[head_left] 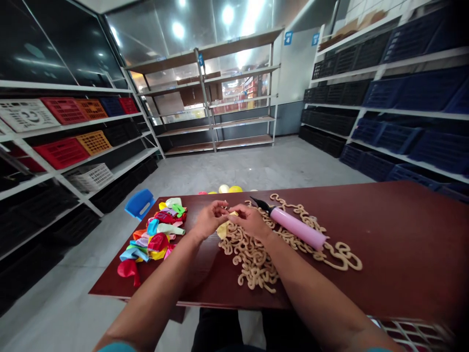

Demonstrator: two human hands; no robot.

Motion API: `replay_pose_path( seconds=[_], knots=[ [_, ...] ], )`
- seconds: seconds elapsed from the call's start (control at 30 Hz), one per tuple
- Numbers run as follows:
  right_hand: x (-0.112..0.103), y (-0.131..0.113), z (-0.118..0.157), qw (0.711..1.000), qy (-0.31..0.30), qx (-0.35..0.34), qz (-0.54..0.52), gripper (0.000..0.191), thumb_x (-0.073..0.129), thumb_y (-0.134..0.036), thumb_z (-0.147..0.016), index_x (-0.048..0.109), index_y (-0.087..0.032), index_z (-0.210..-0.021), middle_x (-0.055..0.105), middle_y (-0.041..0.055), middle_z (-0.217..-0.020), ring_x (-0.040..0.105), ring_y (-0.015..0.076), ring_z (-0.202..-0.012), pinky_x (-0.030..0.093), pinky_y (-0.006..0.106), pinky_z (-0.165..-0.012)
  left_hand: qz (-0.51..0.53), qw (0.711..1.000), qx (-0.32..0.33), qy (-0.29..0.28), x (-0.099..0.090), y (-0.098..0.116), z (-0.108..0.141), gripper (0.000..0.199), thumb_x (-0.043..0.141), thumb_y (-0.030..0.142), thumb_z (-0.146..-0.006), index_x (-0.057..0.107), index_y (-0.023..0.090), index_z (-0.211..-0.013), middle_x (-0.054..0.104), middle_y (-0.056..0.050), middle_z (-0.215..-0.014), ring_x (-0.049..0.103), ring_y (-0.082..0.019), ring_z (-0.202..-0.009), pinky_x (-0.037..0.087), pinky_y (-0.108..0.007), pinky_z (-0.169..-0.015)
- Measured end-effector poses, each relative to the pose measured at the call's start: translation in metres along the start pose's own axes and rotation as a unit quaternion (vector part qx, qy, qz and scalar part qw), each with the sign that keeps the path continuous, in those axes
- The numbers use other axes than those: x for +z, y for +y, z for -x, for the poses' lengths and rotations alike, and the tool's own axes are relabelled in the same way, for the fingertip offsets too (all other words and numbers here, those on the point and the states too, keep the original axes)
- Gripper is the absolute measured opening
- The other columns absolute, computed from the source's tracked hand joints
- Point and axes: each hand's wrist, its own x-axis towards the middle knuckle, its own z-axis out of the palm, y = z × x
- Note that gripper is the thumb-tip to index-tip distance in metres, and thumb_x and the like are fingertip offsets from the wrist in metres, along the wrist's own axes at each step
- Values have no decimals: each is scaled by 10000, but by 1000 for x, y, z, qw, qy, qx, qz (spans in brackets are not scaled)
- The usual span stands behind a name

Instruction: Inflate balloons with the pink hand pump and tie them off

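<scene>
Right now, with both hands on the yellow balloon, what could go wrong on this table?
The red balloon lies at the table's near edge and might slip off. The pink hand pump rests on the beige looped strip, so pulling the strip could roll it. The yellow balloon might tear between the hands.

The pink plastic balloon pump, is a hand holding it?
No, the pink plastic balloon pump lies on the brown table, while both hands pinch a yellow balloon.

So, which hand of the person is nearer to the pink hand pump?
The right hand. It lies just left of the pink hand pump, close to its black nozzle. The left hand is farther left, beyond the yellow balloon both hands pinch.
</scene>
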Motion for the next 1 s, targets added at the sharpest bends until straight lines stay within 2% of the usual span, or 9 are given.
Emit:
replay_pose_path(
  seconds=[0.1,0.17,0.23,0.3,0.4,0.53,0.67,0.87,1.0],
  knots=[
    [-4,-2,-1,997,63,-13,38,220,526,-387,-764,606,-191,-825,598,-13,-732,532,105,-632,442,230,-597,-32,993,-5,112,8,-5,5,343,689,351,-636,557,164,-893,626,-29,-765,547,-97,-605,401,-201,-557],
    [-7,-5,-2,989,114,-34,86,196,513,-365,-776,601,-195,-819,593,-7,-742,534,115,-663,437,239,-627,-13,990,-48,133,15,-6,13,342,594,482,-696,547,152,-772,595,-16,-653,495,-81,-495,351,-193,-467],
    [-9,-8,-1,976,144,-71,147,165,503,-328,-789,601,-197,-815,590,4,-768,536,127,-713,430,254,-682,60,986,-145,59,23,-5,21,496,437,621,-733,537,136,-698,569,-35,-584,472,-88,-426,288,-197,-395],
    [-9,-10,-1,965,134,-111,198,136,488,-274,-801,599,-197,-814,589,14,-790,533,135,-755,420,263,-720,163,956,-241,-34,32,-3,26,652,298,706,-730,563,110,-723,598,-89,-639,516,-117,-446,293,-205,-380],
    [-6,-10,1,951,69,-171,249,144,470,-170,-791,595,-198,-857,592,26,-839,525,142,-817,409,268,-752,309,900,-300,-60,42,1,26,743,227,727,-732,586,79,-788,618,-146,-737,592,-171,-587,428,-258,-493],
    [-3,-11,3,922,-14,-234,309,172,487,-134,-773,600,-215,-874,605,21,-875,504,154,-856,388,298,-790,449,841,-301,-23,45,5,18,612,304,649,-781,578,102,-793,614,-110,-722,597,-171,-637,486,-319,-627],
    [-3,-14,3,898,-27,-262,354,142,507,-163,-776,615,-232,-837,619,8,-881,486,168,-891,349,341,-824,526,806,-266,48,47,4,11,275,476,384,-827,567,126,-802,606,-38,-691,581,-104,-596,485,-230,-607],
    [-2,-30,6,888,-42,-262,376,157,537,-170,-739,622,-250,-843,633,-6,-905,462,181,-1013,257,397,-933,551,800,-233,34,49,-2,-1,197,447,255,-837,579,110,-845,619,-63,-768,603,-131,-694,503,-259,-675],
    [-12,-50,4,892,-41,-246,376,194,576,-253,-728,612,-265,-919,624,-10,-1003,430,199,-1101,236,403,-962,561,795,-224,65,35,-3,-14,171,413,194,-857,559,109,-836,576,-43,-705,569,-98,-618,484,-217,-587]
  ],
)
